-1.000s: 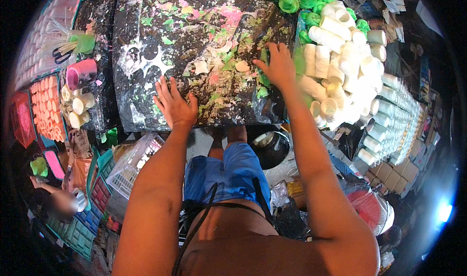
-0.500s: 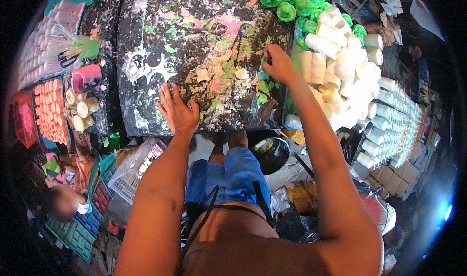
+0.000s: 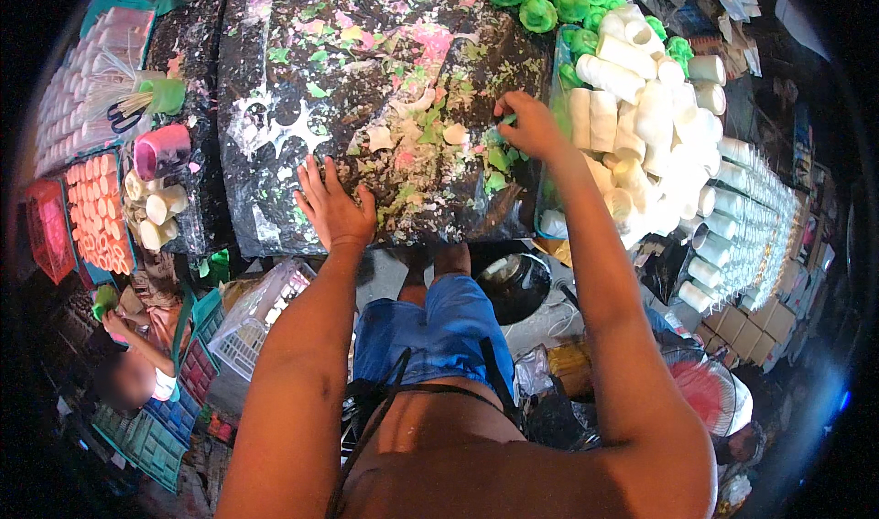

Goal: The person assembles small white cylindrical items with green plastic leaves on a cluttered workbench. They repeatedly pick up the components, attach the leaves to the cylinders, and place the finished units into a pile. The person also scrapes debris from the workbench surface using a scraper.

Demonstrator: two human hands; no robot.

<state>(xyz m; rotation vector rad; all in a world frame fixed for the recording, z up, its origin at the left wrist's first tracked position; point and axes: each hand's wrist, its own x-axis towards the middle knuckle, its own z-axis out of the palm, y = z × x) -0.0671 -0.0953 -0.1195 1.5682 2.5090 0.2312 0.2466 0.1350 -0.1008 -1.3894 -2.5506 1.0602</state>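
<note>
My left hand (image 3: 334, 206) lies flat, fingers spread, on the near part of a table covered in black plastic (image 3: 302, 185). Further right, my right hand (image 3: 536, 127) is low over the tabletop with its fingers curled; a bit of green shows between thumb and forefinger, but what they hold, if anything, is unclear. Green scraps (image 3: 497, 160) lie just below it. White scraps (image 3: 284, 127) and pink and pale flakes are stuck across the plastic. Beside my right hand, a tray is heaped with cream-white cylinders (image 3: 632, 135) and green flower-shaped pieces (image 3: 537, 13).
To the left stand a pink cup (image 3: 161, 150), scissors (image 3: 124, 118), orange cylinders (image 3: 96, 210) and rows of white ones (image 3: 87, 89). More wicked white cylinders (image 3: 719, 244) stand right. Below are a black basin (image 3: 513, 286), a fan (image 3: 705, 386), and another person (image 3: 137, 363) at lower left.
My right hand has shifted slightly right and toward me, its forefinger and thumb now more visible. My left hand stays put. The other person's arm has risen toward a green piece.
</note>
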